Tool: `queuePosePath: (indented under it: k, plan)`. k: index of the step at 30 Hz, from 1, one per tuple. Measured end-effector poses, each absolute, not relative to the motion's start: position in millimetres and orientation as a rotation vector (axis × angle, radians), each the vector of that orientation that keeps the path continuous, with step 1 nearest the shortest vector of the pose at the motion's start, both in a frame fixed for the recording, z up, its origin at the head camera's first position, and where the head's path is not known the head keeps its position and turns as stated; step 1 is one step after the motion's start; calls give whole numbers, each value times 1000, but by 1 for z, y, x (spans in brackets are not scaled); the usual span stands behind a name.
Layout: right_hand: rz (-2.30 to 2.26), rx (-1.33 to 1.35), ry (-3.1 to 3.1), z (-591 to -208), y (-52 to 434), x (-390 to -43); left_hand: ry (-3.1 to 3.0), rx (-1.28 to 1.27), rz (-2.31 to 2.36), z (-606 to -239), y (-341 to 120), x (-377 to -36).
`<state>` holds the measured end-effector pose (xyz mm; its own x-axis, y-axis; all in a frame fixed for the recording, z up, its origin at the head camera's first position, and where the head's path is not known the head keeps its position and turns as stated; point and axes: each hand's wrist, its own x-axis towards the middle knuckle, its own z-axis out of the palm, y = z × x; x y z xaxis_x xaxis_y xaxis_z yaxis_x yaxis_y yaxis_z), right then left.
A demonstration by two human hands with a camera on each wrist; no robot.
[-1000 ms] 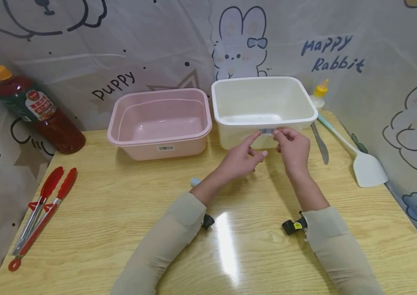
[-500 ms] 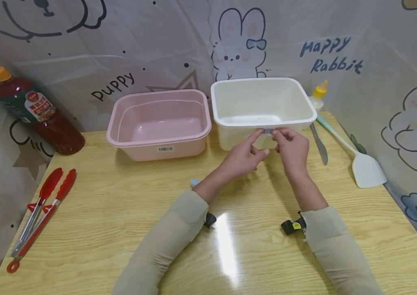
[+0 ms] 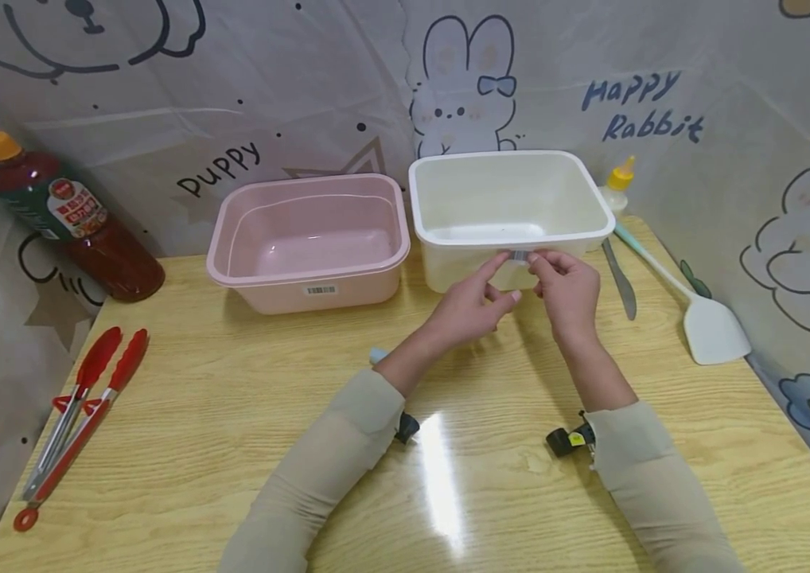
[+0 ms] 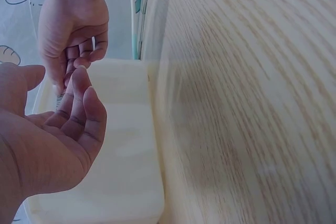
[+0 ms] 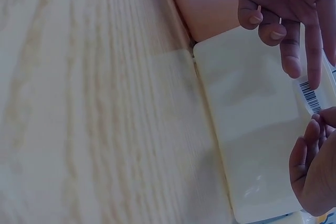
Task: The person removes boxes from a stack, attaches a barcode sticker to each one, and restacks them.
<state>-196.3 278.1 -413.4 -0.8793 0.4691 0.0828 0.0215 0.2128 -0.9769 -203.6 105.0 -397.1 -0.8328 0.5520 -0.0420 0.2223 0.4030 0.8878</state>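
Note:
A barcode sticker [image 5: 310,97] is on the front wall of the white plastic basin [image 3: 462,267], just below the rim. My left hand [image 3: 467,314] touches the sticker's left end with an outstretched index fingertip, its other fingers loosely bent. At the right end, thumb and index finger of my right hand [image 3: 568,290] pinch the sticker's edge. In the left wrist view, the hands nearly meet over the label, and its middle is mostly hidden behind fingers. The basin stands upright on the wooden table [image 3: 233,446].
A pink basin [image 3: 326,294] with its own barcode stands to the left. Red-tipped tongs [image 3: 83,414] and a red sauce bottle [image 3: 75,215] are far left. At right are a white spatula [image 3: 714,330], a knife [image 3: 621,282] and a yellow-capped bottle [image 3: 618,187]. My left forearm partly hides a light-blue object [image 3: 378,355].
My left index fingertip has shifted slightly right onto the label, covering more of it than a second ago. The right hand keeps its pinch at nearly the same place.

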Motion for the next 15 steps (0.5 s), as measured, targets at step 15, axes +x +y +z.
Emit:
queuePosePath:
  k: [15]
  plan:
    - [1720,-468,-2156,-411,282,-194,2296,636,1421,-396,103,-204]
